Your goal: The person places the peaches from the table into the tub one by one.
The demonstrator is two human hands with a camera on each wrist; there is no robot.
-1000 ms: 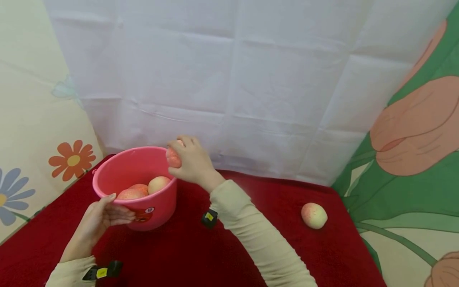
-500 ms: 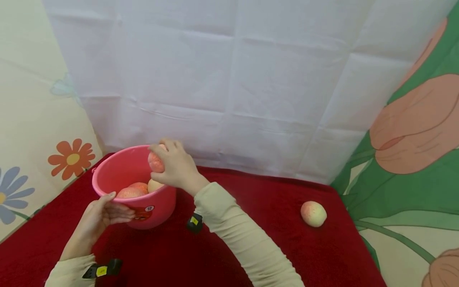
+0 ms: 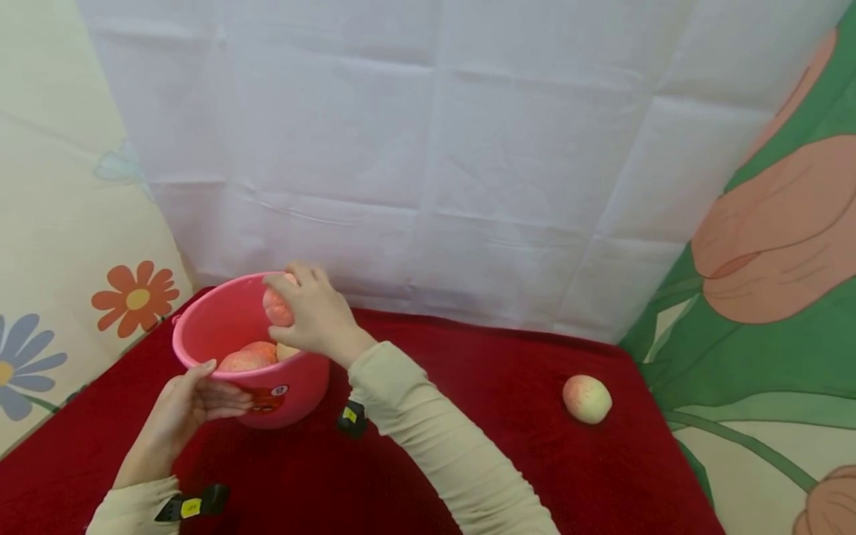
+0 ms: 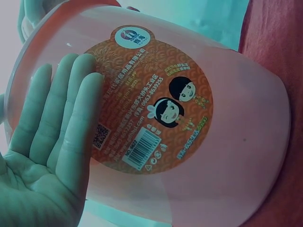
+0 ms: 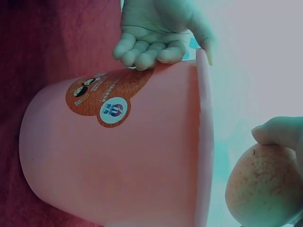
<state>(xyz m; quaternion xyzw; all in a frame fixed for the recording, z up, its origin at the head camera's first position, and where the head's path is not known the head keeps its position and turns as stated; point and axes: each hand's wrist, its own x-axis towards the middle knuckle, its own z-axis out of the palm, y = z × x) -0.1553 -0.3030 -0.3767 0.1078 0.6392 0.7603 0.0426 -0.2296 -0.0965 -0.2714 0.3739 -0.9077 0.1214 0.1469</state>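
Note:
A pink bucket (image 3: 301, 386) stands on the left of the red cloth, with several peaches inside, among them a reddish one (image 3: 244, 361). My left hand (image 3: 183, 412) holds its near rim, thumb over the edge; in the left wrist view the fingers (image 4: 78, 113) lie along the labelled wall. Above the bucket's right side, my right hand (image 3: 317, 312) grips another peach (image 3: 276, 305). From the right wrist, that peach (image 5: 265, 184) shows under the thumb, apart from the rim. The right hand partly covers a pale peach (image 3: 286, 351) in the bucket.
A lone peach (image 3: 587, 399) lies on the red cloth (image 3: 468, 371) far to the right. White sheeting (image 3: 428, 163) hangs behind the table, with flower-printed sheets at both sides.
My right hand has moved left with its peach, from the bucket's right rim to over its opening. My left hand and the lone peach have stayed put.

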